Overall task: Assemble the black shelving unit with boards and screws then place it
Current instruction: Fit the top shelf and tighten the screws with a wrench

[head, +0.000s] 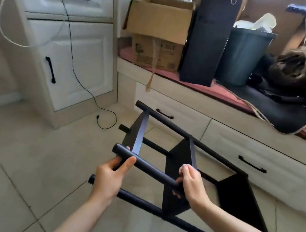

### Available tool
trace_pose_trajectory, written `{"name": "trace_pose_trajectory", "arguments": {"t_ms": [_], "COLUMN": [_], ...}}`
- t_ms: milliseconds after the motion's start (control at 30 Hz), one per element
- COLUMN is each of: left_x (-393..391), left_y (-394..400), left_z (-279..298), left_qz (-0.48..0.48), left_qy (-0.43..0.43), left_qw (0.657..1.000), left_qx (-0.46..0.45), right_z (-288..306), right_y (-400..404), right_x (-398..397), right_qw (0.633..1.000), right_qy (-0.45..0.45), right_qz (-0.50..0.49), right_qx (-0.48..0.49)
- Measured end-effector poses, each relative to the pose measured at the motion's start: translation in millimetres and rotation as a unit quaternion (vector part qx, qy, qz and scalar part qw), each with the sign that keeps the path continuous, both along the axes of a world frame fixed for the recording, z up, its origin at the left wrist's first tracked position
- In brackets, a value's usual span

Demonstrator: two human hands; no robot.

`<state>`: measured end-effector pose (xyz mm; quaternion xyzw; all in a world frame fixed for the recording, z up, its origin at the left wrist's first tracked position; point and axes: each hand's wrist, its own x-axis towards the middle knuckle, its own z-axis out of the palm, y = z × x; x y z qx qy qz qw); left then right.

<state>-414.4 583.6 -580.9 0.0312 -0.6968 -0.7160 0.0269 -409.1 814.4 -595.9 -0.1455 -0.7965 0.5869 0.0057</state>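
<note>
The black shelving unit (pixel 181 171) lies tilted on its side above the tiled floor (pixel 24 156), in the near middle of the scene, just in front of the low drawers (pixel 242 148) of the window bench. It has four round black poles and three flat black boards fixed between them.

The left hand (pixel 109 178) grasps the upper near pole (pixel 148 169) close to its left end; the fingers are curled under the pole and the thumb lies along its top. The right hand (pixel 191 181) grasps the same pole further to the right, beside the middle board (pixel 177 178), with its fingers closed around it. Both forearms reach in from the near edge.

On the bench, far from the hands, stand a cardboard box (pixel 158 32), a tall black bag (pixel 208 37) and a dark bin (pixel 243 55). To the left is a white cabinet (pixel 75 46), and a thin black cable (pixel 85 86) hangs in front of it down to the floor.
</note>
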Motion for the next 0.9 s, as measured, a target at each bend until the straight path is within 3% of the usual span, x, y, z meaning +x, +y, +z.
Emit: {"name": "trace_pose_trajectory", "arguments": {"t_ms": [267, 433, 667, 900], "left_x": [22.0, 35.5, 42.4, 43.5], "left_y": [-35.9, -42.0, -46.5, -46.6], "left_z": [-90.6, -133.6, -163.9, -188.9], "left_qz": [0.042, 0.068, 0.018, -0.006], "left_qy": [-0.165, -0.221, -0.219, -0.216], "left_qw": [0.984, 0.968, 0.966, 0.973], "left_qx": [0.061, 0.102, 0.132, 0.083], "right_z": [-47.5, -77.9, -112.0, -126.0], "right_y": [-10.3, -11.9, -5.9, 0.3], "right_x": [-2.0, 4.6, 19.2, 26.8], "right_qw": [0.990, 0.981, 0.975, 0.968], "right_qy": [-0.048, -0.059, -0.034, -0.018], "right_qz": [0.090, 0.119, 0.119, 0.123], "right_qx": [0.094, 0.138, 0.187, 0.218]}}
